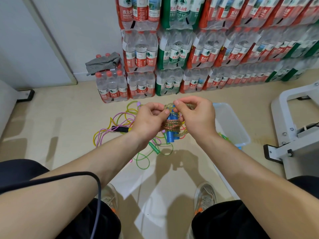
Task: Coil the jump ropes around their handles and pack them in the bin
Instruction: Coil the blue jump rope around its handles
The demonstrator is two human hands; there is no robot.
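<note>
Risk 1: the tail end slips out of the pinch before it is tucked, and the wraps below the grip spring loose; the cord looks stiff and plasticky, so I'd expect it to unwind fast. Risk 2: the 2 blue handles (170,137) slide apart under the wraps if the hold slackens. Risk 3: a trailing loop snags the loose ropes (120,121) on the floor (69,126), below and left of the grip.

Grip: the left hand (148,121) is clenched round the blue handles near their tops. The right hand (196,118) pinches the glitter rope (172,126) with thumb and forefinger, just above the handle tops. I cannot tell whether the end is already threaded through.

Look: clear cord with gold, pink and green flecks, several tight turns around the handle middles, handle ends poking out below. The bundle is held in the air between both hands. The clear bin (232,118) sits right of the grip, near the right wrist. Not packed yet.
</note>
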